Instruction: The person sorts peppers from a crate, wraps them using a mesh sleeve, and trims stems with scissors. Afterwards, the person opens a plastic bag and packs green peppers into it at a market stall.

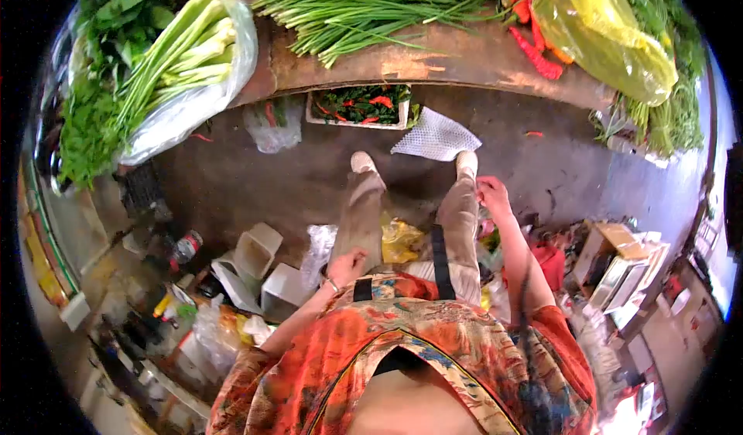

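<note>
My left hand (347,267) hangs by my left thigh, fingers curled in with nothing showing in them; a bracelet circles the wrist. Beside my right knee is my right hand (493,193), its fingers bent inward near the trouser leg, no object visible in it. On the floor ahead, a white mesh sheet (438,135) lies by my right shoe. A white foam box (405,114) holds dark green and red peppers. Green stalks (371,9), red peppers (539,57) and a yellow plastic bag (611,36) rest on the brown stall board (348,65).
A clear bag (275,125) lies on the floor at the stall's foot. Leafy greens (81,137) and bagged pale stalks (193,56) fill the stall's left end. White foam boxes (288,289), a bottle (186,248), a wooden box (615,241) and loose bags surround me.
</note>
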